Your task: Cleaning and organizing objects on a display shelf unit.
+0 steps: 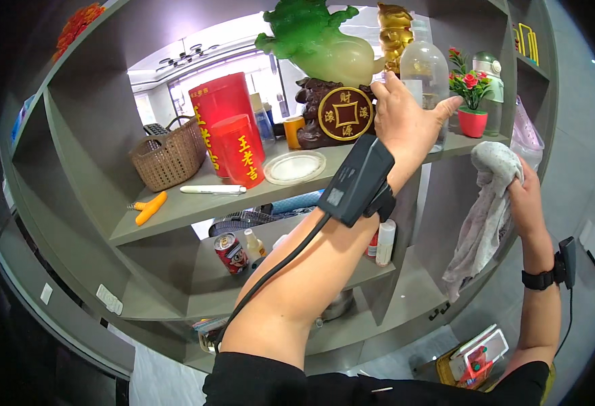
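My left hand [406, 116] is raised in front of a clear plastic bottle [424, 56] on the upper shelf, thumb and fingers spread wide. Whether it touches the bottle cannot be told. Left of the fingers stands a green and white cabbage ornament [323, 45] on a dark carved base [311, 109] with a round gold-rimmed medallion. A gold figurine [395, 35] is behind. Beside my thumb is an artificial red-flowered plant in a red pot [472, 123]. At the right, my right hand [528, 195] grips a bunched grey cloth [485, 203] that hangs down.
Two red canisters [237, 152], a woven basket [168, 160], a clear round lid [295, 167], a white pen [213, 190] and an orange-handled tool [150, 208] occupy the shelf's left. A drinks can [231, 254] stands below. A lidded tumbler [492, 86] is behind the plant.
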Available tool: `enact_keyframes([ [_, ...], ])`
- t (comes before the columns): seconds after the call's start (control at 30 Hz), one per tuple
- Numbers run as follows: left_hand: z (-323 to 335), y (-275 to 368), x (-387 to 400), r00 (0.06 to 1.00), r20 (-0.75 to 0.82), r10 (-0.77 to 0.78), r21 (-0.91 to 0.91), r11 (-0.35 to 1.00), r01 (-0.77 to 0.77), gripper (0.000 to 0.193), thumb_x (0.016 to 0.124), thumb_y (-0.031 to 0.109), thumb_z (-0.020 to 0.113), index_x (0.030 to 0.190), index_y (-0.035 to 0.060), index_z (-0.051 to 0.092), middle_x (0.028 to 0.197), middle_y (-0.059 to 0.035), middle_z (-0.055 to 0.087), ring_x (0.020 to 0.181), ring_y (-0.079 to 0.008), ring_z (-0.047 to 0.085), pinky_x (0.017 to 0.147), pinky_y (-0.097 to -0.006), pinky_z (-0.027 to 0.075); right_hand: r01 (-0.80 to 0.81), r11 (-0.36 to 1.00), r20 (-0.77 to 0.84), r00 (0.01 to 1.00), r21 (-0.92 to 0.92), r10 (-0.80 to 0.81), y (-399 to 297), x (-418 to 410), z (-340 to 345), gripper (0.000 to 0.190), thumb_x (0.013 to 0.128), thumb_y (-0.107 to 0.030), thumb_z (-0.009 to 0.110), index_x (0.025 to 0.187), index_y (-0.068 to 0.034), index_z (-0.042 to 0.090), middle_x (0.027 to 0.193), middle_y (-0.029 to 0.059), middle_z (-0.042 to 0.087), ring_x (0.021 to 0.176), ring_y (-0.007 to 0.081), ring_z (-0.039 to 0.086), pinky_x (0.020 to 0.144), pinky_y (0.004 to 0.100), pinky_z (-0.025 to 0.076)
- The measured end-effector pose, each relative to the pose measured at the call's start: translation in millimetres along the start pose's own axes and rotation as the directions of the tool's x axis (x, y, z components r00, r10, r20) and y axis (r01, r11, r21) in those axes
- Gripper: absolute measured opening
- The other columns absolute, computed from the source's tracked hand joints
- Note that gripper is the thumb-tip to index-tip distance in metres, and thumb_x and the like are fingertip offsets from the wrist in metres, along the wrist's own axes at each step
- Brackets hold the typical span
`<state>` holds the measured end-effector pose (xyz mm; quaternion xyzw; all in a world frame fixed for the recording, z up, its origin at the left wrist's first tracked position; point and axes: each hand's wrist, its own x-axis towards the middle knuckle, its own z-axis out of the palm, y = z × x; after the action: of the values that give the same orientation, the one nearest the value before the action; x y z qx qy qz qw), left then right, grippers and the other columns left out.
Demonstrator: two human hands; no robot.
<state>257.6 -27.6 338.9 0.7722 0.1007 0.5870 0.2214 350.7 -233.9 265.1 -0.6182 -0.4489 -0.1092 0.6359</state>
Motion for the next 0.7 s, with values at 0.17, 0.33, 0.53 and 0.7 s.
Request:
enact_keyframes([
  [0.17, -51, -11, -36, 0.914, -0.044, 0.402, -0.118, 0.907, -0.405, 0.055, 0.081, 0.013, 0.068, 0.126, -0.0045, 0.042, 0.097, -0.0206, 0.056, 0.09, -0.0319, 0.058, 0.078, -0.0424, 0.046, 0.009, 0.997, -0.017, 1.0, 0.076, -0.008, -3, -8, 2, 0.03, 0.09, -0.006, 0.047, 0.117, 0.002, 0.06, 0.103, 0.0045, 0.065, 0.091, 0.0111, 0.06, 0.081, 0.0261, 0.048],
  [0.33, -153, -23, -84, 0.838, 0.189, 0.511, 0.222, 0.809, -0.544, 0.036, 0.076, -0.002, 0.069, 0.11, 0.0015, 0.06, 0.099, -0.0176, 0.058, 0.085, -0.033, 0.062, 0.071, -0.0382, 0.051, 0.13, 0.99, -0.008, 0.991, -0.053, -0.13, -16, -25, 5, 0.026, 0.088, -0.006, 0.05, 0.109, 0.003, 0.061, 0.096, 0.003, 0.063, 0.089, 0.0113, 0.058, 0.082, 0.0256, 0.046],
  [0.53, -187, -51, -86, 0.899, 0.33, 0.287, 0.502, 0.753, -0.425, 0.03, 0.077, -0.002, 0.067, 0.106, 0.0032, 0.06, 0.101, -0.015, 0.06, 0.086, -0.0343, 0.063, 0.071, -0.0376, 0.051, 0.16, 0.979, 0.09, 0.985, -0.126, -0.15, -37, -28, 30, 0.021, 0.083, -0.006, 0.053, 0.1, 0.004, 0.06, 0.09, 0.003, 0.061, 0.086, 0.0103, 0.055, 0.079, 0.0246, 0.044],
  [0.7, -189, -63, -83, 0.847, 0.293, 0.444, 0.396, 0.75, -0.53, 0.023, 0.075, -0.005, 0.066, 0.097, 0.0022, 0.061, 0.093, -0.0138, 0.061, 0.081, -0.0325, 0.063, 0.068, -0.0374, 0.05, 0.229, 0.966, 0.157, 0.965, -0.12, -0.21, -44, -35, 48, 0.025, 0.077, -0.004, 0.052, 0.099, 0.005, 0.06, 0.09, 0.0054, 0.059, 0.086, 0.0124, 0.056, 0.08, 0.0256, 0.044],
])
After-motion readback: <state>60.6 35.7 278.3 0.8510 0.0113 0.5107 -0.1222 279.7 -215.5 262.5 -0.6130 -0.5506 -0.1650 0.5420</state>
